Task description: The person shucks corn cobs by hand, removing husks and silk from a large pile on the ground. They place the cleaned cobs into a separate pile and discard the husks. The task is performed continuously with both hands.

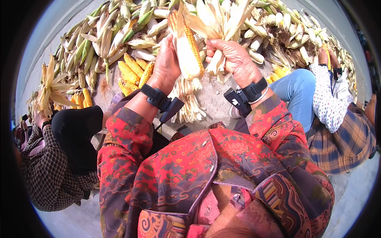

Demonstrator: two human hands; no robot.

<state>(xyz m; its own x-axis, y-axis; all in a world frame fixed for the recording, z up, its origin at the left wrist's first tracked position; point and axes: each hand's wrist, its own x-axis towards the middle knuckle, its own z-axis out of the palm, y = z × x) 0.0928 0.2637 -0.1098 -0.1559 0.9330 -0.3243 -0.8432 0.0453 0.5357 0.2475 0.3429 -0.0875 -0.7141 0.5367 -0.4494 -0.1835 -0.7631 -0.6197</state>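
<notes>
My left hand [168,62] grips a partly husked ear of corn [193,44], held tip up. Yellow-orange kernels show along its right side and near the tip, while pale husk still covers its front down to the stalk end. In my right hand [233,56] is a bunch of dry corn husks [227,23], its leaves fanned upward above the fist. The bunch is apart from the ear at the stalk end; whether the leaves join it higher up I cannot tell. Below both hands, a pile of stripped husks [189,101] lies on the concrete ground.
A large heap of unhusked corn [104,38] arcs across the front. Bare yellow cobs [134,71] lie left of my left hand, with more cobs [278,73] at right. Co-workers sit close on both sides: a checked sleeve [53,160] at left, a dotted sleeve [329,104] at right.
</notes>
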